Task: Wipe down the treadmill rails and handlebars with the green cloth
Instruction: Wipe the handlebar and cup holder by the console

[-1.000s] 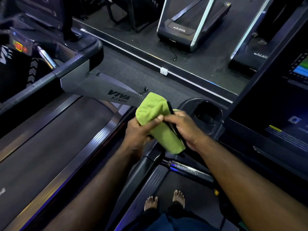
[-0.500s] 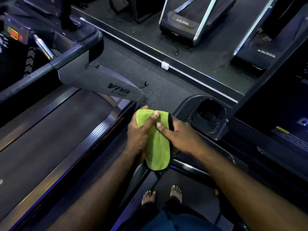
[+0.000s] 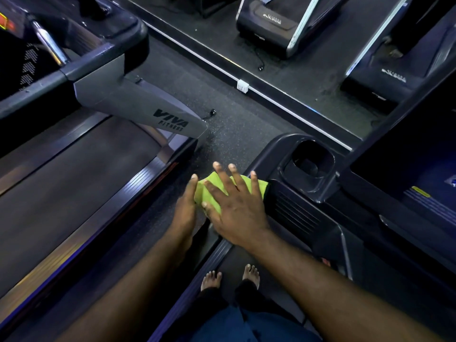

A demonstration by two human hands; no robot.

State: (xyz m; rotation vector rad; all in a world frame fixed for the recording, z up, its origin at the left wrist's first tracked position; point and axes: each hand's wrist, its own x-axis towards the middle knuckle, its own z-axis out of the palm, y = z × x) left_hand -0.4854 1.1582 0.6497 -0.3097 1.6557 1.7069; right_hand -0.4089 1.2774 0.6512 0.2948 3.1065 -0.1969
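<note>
The right hand (image 3: 237,213) lies flat with fingers spread, pressing the green cloth (image 3: 209,193) down rather than pinching it; its grip is open, palm on top. The left hand (image 3: 186,206) sits at the cloth's left edge, fingers straight and seemingly steadying the fold from the side; whether its thumb is tucked under the cloth cannot be told. The cloth itself rests on the left handrail (image 3: 214,239) of the treadmill the person stands on, just beside the dark console tray with its cup holder (image 3: 311,161). Bare feet (image 3: 251,275) show below on the belt. To the left, across a strip of speckled floor (image 3: 234,134), stands a neighbouring treadmill (image 3: 158,112) marked with a brand name.

The main risk from here, as I judge it, is that the cloth slides off the narrow rail into the gap between machines, since only palm pressure holds it. An open hand may also skate over the cloth, or bunch it, leaving part of the rail unwiped.
</note>
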